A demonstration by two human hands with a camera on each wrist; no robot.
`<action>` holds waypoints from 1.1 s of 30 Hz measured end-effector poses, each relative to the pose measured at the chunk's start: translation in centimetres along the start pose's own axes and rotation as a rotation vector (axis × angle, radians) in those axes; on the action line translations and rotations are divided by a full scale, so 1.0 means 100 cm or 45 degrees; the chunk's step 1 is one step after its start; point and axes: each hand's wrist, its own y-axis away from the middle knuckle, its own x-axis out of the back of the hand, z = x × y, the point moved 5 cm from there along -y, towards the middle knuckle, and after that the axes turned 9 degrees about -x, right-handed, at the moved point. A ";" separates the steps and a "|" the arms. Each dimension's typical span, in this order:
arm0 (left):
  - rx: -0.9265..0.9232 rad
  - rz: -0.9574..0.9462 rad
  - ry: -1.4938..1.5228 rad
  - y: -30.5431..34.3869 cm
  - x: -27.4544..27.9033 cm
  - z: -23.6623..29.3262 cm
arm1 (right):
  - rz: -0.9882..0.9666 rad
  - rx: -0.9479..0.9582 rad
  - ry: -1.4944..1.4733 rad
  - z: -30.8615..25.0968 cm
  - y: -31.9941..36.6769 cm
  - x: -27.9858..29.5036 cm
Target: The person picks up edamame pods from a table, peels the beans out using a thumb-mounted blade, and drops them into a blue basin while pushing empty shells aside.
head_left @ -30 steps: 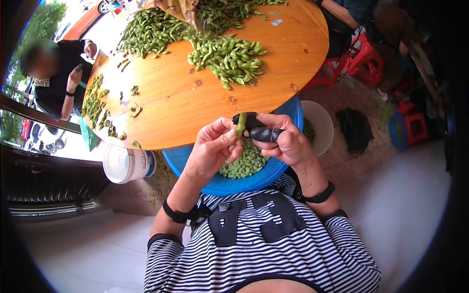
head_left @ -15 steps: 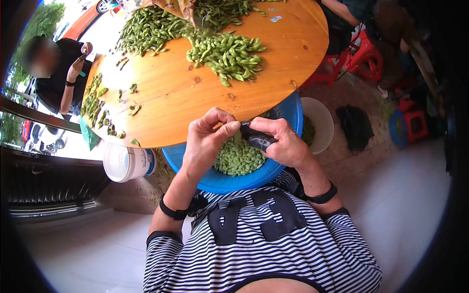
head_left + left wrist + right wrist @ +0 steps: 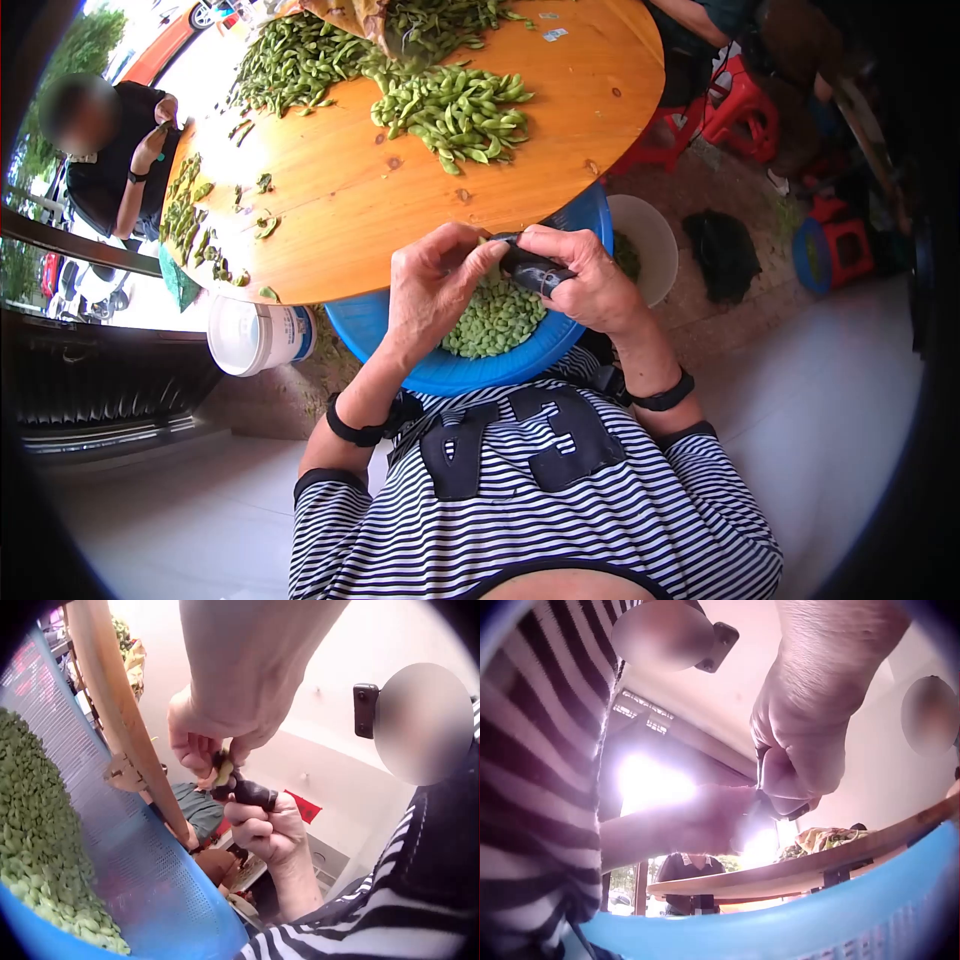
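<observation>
Currently | left hand, right hand both pinch one green pod | one blue basin, one table

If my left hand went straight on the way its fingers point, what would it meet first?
Probably the black covering on your right hand, beside the pod your left hand pinches, though exact depth is unclear.

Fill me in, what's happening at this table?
A person in a striped shirt is working on a green pod: the left hand pinches it, and the right hand, fingers partly covered in black, closes on it too. Below them, a blue basin holds loose green beans. More pods lie heaped on the wooden table.
</observation>
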 end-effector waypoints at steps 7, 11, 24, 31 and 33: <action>0.224 -0.280 0.110 0.002 0.008 -0.010 | 0.005 -0.178 -0.138 0.016 -0.002 0.000; 0.244 0.040 0.650 0.009 -0.009 -0.027 | 0.214 0.059 0.129 0.012 -0.003 -0.007; 0.292 0.313 1.015 0.013 -0.023 -0.020 | 0.512 0.292 0.412 -0.007 0.007 -0.016; 0.159 0.068 0.818 0.017 -0.008 -0.015 | 0.336 0.329 0.395 -0.012 0.009 -0.006; 0.257 0.016 0.882 0.019 -0.001 -0.017 | 0.296 0.272 0.366 -0.016 0.011 0.000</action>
